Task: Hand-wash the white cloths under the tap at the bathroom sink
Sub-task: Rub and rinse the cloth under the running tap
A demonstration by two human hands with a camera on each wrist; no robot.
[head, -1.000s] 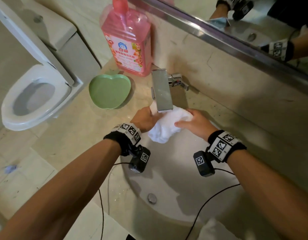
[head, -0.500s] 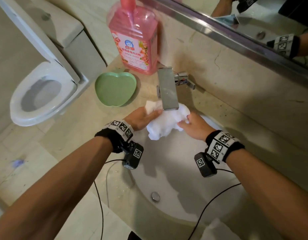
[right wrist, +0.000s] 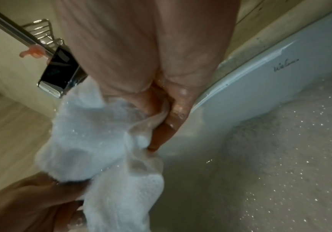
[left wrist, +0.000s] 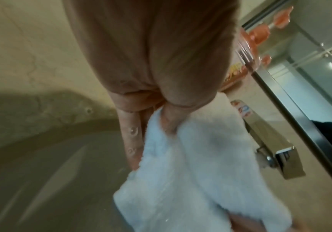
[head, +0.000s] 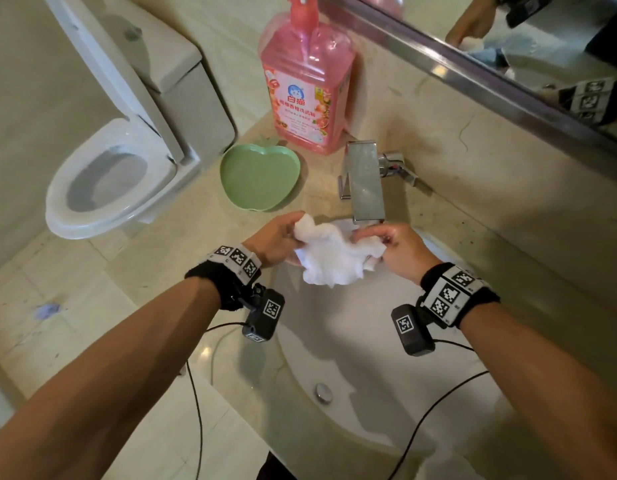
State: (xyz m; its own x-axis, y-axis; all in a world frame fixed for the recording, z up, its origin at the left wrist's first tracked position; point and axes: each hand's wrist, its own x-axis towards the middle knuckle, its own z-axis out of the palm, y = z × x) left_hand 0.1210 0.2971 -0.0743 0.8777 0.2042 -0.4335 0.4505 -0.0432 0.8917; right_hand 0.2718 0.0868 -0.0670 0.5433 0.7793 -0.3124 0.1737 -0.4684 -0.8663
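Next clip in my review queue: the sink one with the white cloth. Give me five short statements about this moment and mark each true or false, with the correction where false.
1. Both hands grip the white cloth. True: the left hand holds one end, the right hand the other.
2. The cloth lies in the bottom of the sink by the drain. False: it is held up just below the tap.
3. The green dish holds a bar of soap. False: nothing shows in it.
4. The pink bottle stands on the counter behind the green dish. True.
5. The toilet lid is closed. False: it is raised and the seat is exposed.
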